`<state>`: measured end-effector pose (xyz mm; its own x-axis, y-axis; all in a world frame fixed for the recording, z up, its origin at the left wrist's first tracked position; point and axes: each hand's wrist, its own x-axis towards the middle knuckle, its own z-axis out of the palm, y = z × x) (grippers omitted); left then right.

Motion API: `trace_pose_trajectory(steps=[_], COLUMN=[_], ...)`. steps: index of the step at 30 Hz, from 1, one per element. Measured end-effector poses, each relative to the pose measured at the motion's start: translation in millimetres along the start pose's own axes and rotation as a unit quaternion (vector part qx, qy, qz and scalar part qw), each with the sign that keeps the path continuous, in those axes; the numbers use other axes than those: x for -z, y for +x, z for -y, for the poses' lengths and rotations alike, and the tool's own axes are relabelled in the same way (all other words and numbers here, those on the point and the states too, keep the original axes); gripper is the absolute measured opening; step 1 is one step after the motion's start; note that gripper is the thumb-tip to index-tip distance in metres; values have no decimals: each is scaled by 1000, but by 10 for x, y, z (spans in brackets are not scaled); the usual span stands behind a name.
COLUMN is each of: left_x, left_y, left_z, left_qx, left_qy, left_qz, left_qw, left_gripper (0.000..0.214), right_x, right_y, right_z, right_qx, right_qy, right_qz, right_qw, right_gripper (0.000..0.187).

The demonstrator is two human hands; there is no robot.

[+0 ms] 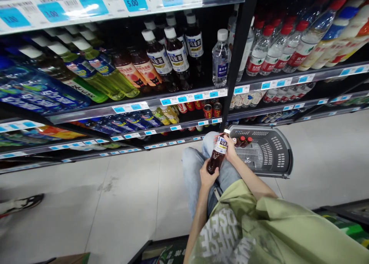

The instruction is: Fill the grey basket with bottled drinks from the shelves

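I hold a dark tea bottle [216, 156] with a white cap and a white-and-blue label in front of my knees. My left hand [208, 176] is wrapped round its lower end. My right hand [230, 148] grips it near the neck and label. Both hands are closed on the bottle, which tilts up to the right. Just behind it on the floor stands a grey shopping basket [273, 152] with two red-capped bottles [243, 141] inside. Matching dark tea bottles [175, 56] stand on the shelf above.
Black shelving [239, 56] full of drink bottles fills the top of the view, with blue price tags [193, 98] along the edges. Red cans [211, 110] sit on a lower shelf. Another person's shoe [24, 203] shows at the far left on the pale tiled floor.
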<state>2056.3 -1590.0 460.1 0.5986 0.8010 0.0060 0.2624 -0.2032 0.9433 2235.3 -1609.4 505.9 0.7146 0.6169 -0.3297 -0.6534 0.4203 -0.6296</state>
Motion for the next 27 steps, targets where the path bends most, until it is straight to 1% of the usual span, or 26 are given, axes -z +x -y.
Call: trace_pose_trajectory(steps=[5, 12, 14, 16, 18, 19, 22, 24, 27], left_x=[-10, -17, -25, -35, -44, -46, -33, -9, 35], left_y=[-21, -13, -12, -8, -2, 1, 10, 14, 19], left_z=[-8, 51, 60, 56, 41, 30, -1, -14, -7], left_qx=[-8, -28, -31, -38, -57, -69, -82, -70, -40], left_qy=[21, 26, 27, 21, 18, 19, 30, 26, -14], left_qz=[-11, -16, -13, -14, -25, -33, -47, -39, -18], left_qw=[1000, 999, 999, 999, 998, 997, 995, 996, 999], left_gripper=[55, 56, 61, 70, 78, 79, 68, 59, 55], right_x=[-2, 38, 42, 41, 34, 30, 20, 21, 33], right_y=[-1, 25, 33, 37, 36, 34, 27, 29, 42], right_z=[-25, -14, -19, -27, -35, -38, -44, -47, -44], right_qx=[24, 10, 12, 14, 15, 16, 10, 0, -14], right_qy=[-10, 15, 13, 9, 7, 5, -3, -4, 6], right_qz=[-1, 13, 12, 10, 10, 11, 11, 10, 2], right_qw=[1000, 1000, 1000, 1000, 1000, 1000, 1000, 1000, 1000], right_gripper=[35, 33, 35, 37, 38, 38, 37, 37, 35])
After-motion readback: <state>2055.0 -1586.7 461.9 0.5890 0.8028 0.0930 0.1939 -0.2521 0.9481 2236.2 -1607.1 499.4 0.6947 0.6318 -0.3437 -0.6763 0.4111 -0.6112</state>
